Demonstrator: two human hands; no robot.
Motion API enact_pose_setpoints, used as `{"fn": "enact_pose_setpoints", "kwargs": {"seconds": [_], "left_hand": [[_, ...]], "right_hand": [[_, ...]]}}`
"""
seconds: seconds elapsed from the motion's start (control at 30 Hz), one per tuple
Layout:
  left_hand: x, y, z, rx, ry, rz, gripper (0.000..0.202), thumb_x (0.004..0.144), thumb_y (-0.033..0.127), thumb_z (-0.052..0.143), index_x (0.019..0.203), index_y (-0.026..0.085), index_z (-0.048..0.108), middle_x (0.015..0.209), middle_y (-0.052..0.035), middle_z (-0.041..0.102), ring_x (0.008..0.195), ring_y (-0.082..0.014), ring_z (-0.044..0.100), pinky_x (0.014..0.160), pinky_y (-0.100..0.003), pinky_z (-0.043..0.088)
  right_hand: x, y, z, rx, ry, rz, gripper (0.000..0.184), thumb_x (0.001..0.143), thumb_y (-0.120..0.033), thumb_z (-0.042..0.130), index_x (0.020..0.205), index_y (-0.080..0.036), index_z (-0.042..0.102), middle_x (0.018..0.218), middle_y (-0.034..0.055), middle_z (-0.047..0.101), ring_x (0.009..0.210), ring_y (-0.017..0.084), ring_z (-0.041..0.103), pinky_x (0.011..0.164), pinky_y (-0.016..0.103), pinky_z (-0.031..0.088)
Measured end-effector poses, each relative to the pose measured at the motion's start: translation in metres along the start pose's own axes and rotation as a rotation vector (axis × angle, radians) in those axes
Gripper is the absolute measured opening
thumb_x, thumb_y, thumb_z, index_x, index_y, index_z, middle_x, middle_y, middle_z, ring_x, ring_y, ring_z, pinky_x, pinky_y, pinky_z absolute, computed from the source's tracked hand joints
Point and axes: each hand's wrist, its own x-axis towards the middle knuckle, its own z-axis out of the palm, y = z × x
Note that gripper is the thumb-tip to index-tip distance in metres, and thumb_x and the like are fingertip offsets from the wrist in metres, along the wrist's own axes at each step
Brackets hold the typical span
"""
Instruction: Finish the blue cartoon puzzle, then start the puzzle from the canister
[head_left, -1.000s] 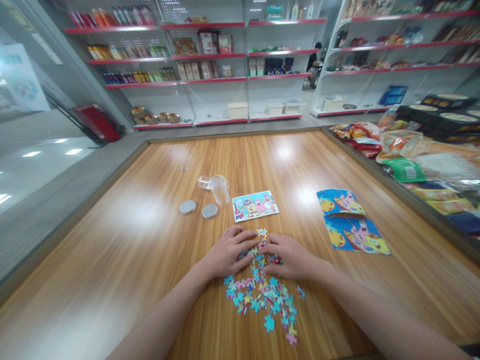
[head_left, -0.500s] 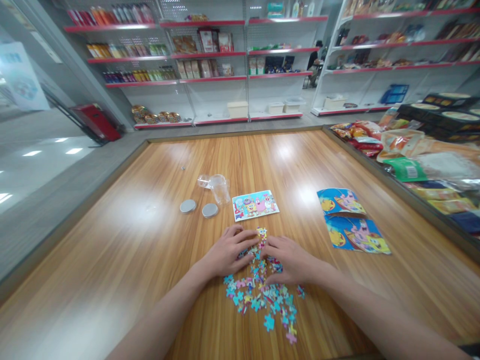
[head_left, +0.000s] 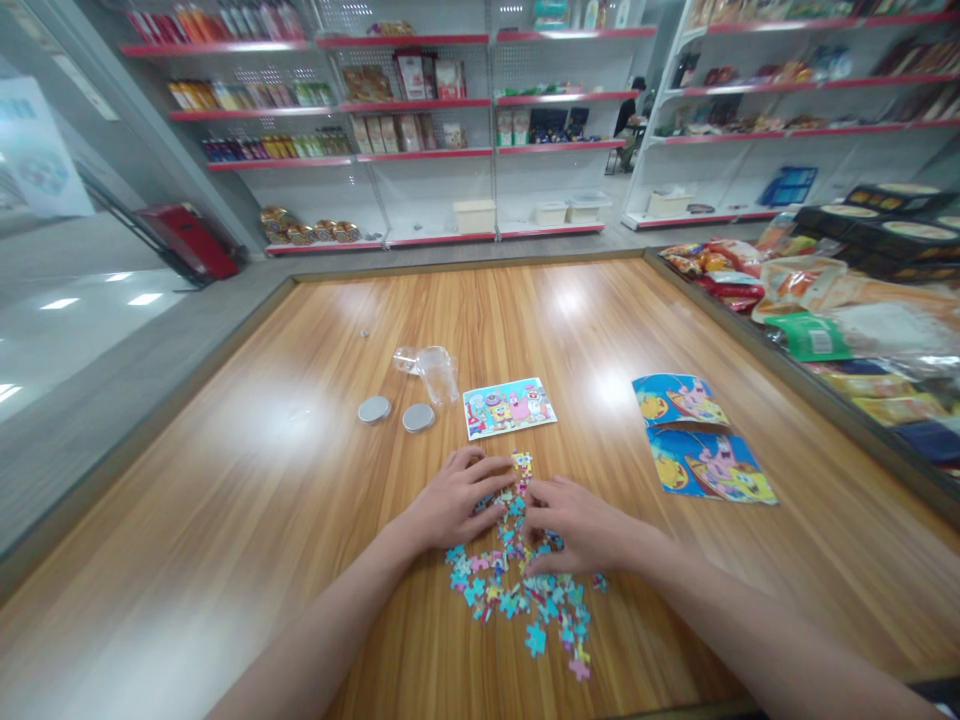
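A loose heap of small jigsaw puzzle pieces (head_left: 555,592), mostly light blue with some pink and yellow, lies on the table in front of me. My left hand (head_left: 466,498) rests over the heap's upper left, fingers spread and open. On the other side my right hand (head_left: 574,522) is over the pieces, its fingers bent and the thumb held apart. Pieces under its fingertips are partly hidden. Between the hands, at the top, sits a small joined yellow patch (head_left: 523,463) with a cartoon face. Just beyond lies a cartoon picture card (head_left: 511,408).
Two round grey lids (head_left: 374,410) and clear plastic jars (head_left: 437,375) stand left of the card. Two blue cartoon sheets (head_left: 712,465) lie to the right. Packaged goods (head_left: 810,335) crowd beyond the table's right edge. Shelves (head_left: 420,155) line the back; a person sits far behind.
My right hand's fingers have drawn slightly closer together over the pieces. My left hand has hardly moved. The whole view has shifted a little.
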Motion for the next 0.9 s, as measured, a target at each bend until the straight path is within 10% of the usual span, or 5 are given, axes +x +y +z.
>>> {"fn": "enact_pose_setpoints", "kwargs": {"seconds": [0.9], "left_hand": [[0.001, 0.0027, -0.0029, -0.002, 0.009, -0.001, 0.046, 0.098, 0.038, 0.056, 0.144, 0.031, 0.054, 0.146, -0.0056, 0.054, 0.124, -0.0297, 0.046, 0.108, -0.051, 0.042]], "right_hand": [[0.001, -0.0019, 0.0047, 0.193, 0.063, -0.022, 0.002, 0.089, -0.02, 0.066, 0.088, -0.02, 0.065, 0.088, 0.0013, 0.068, 0.085, 0.016, 0.062, 0.078, 0.028, 0.047]]}}
